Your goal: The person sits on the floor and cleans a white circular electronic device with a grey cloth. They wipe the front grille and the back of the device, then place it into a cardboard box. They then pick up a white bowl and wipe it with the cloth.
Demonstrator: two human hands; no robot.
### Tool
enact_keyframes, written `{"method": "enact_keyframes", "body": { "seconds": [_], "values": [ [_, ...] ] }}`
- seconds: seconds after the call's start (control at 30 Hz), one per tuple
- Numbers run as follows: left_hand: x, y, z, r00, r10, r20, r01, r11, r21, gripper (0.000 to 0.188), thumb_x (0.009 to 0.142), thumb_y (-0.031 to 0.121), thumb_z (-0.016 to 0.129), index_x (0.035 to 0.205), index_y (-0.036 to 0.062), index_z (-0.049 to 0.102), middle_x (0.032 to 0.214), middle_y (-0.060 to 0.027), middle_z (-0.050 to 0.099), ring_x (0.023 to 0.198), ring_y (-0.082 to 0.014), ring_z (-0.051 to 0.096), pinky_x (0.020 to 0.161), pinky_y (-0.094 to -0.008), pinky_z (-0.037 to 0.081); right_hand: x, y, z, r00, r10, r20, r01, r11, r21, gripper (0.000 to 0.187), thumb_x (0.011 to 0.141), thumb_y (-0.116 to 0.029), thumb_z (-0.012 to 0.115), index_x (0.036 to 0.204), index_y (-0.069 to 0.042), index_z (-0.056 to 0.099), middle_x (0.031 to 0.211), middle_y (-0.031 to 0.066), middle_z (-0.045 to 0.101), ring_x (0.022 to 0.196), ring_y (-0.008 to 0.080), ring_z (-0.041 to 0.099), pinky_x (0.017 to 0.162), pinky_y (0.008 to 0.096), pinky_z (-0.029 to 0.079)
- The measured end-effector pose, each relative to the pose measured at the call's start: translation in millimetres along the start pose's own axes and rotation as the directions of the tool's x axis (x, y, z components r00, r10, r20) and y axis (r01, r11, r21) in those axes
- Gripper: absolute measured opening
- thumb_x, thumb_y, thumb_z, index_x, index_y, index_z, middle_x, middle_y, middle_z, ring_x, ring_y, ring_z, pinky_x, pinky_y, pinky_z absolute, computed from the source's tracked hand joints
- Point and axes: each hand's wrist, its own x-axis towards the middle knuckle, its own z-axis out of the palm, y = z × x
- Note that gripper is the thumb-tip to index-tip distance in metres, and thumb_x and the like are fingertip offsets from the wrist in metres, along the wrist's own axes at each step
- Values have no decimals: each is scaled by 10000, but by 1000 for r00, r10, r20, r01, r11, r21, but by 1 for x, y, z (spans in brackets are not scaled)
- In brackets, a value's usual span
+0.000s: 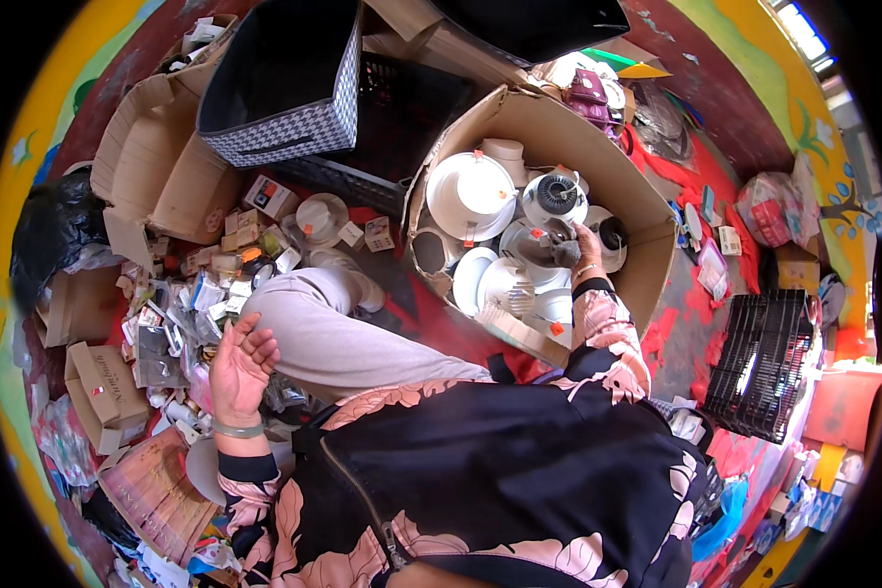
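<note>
At two o'clock, the carton's (649, 260) tall walls seem to keep the white lamps (468, 191) piled together. Toward its four o'clock, the right hand (587, 250) touches a grey part (563, 252), perhaps steadying it, though I cannot tell whether its fingers pinch; near eight o'clock, the empty left hand (243, 365) hangs clear, its fingers loosely bent.

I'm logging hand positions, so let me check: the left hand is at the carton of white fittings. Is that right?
Not quite: the right hand, not the left hand, is at the carton of white fittings, as the head view shows.
</note>
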Motion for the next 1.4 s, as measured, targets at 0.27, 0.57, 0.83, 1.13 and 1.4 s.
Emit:
{"method": "enact_keyframes", "body": {
  "seconds": [0.27,0.57,0.83,1.13,1.4],
  "values": [
    [-1,-4,4,999,18,-52,-18,1000,-1,382,961,312,357,1166,25,501,911,-124,657,809,-206,657,733,-345,545,23,13,10,985,109,-132,-102,993,60,256,822,-164,575,997,21,595,910,116,636,769,243,627,687,348,511],
    [4,-8,8,998,15,-67,-16,1000,-18,373,956,311,379,1128,13,521,883,-135,657,781,-211,658,714,-336,546,81,4,-17,977,69,-203,-208,538,-817,256,827,-229,544,902,-15,661,946,125,654,871,282,630,716,372,513],
    [0,-7,19,997,36,-75,-35,999,14,368,955,311,380,1116,15,526,881,-135,655,779,-207,656,711,-330,546,102,4,15,975,47,-217,-166,-495,-853,280,823,-195,526,1035,-55,644,1136,129,589,1033,272,585,821,420,491],
    [-15,-9,-3,994,81,-73,-87,993,-78,362,945,326,405,1032,22,581,910,-133,655,835,-230,643,763,-355,524,71,2,36,988,-142,53,12,-271,-962,246,807,-136,526,995,-43,654,1064,129,612,967,250,599,812,349,485],
    [-112,51,-124,741,477,-473,-641,713,-284,225,876,247,557,720,84,550,882,-133,652,840,-230,626,774,-381,499,12,-96,71,658,512,552,692,-124,-711,221,795,-144,557,922,-1,666,938,99,659,874,203,618,798,300,468]
  ]
}}
